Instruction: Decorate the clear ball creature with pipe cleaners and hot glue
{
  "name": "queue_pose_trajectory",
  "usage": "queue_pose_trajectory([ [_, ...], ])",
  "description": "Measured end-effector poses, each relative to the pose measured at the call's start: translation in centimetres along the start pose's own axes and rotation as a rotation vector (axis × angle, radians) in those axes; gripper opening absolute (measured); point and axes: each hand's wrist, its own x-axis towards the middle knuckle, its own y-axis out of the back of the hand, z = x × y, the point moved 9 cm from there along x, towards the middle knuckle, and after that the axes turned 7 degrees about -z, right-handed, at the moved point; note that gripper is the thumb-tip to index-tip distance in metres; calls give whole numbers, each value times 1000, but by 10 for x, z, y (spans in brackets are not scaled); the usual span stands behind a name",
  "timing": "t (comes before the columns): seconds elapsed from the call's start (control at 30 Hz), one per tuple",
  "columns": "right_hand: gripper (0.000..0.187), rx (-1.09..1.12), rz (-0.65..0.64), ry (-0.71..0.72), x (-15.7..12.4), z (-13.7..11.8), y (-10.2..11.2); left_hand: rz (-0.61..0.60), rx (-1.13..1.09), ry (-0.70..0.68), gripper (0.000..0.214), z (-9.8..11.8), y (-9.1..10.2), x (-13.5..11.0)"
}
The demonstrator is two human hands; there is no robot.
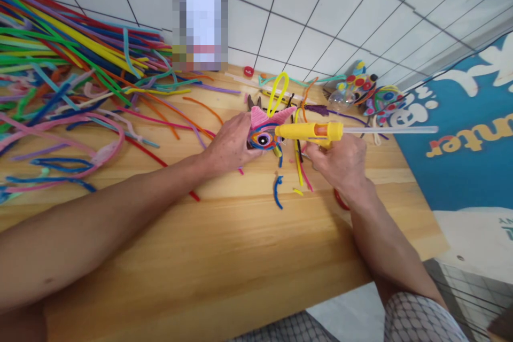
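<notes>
My left hand [230, 141] is closed on a small pipe-cleaner figure [265, 131] with pink ears and a round googly eye, held just above the wooden table [224, 246]. My right hand [340, 163] grips a yellow glue gun [310, 131] lying level, its nozzle touching the figure's right side. A clear glue stick [390, 130] pokes out of the gun's back toward the right. Short cut pipe-cleaner bits [286, 179] in blue, yellow and pink lie on the table under my hands.
A big heap of long coloured pipe cleaners [68, 69] covers the table's left and back. Finished pipe-cleaner figures [371, 93] and a yellow loop [278, 91] sit at the back right. White tiled wall [304, 16] behind; blue poster [473, 133] right of the table edge.
</notes>
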Motion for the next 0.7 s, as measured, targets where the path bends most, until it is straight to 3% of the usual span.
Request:
queue_pose_trajectory([
  [0.43,16,-13,33,-7,-1,7,-1,-1,-56,-18,56,2,0,2],
  [0.7,11,-12,9,6,-1,4,-2,-7,-61,-23,56,5,1,2],
])
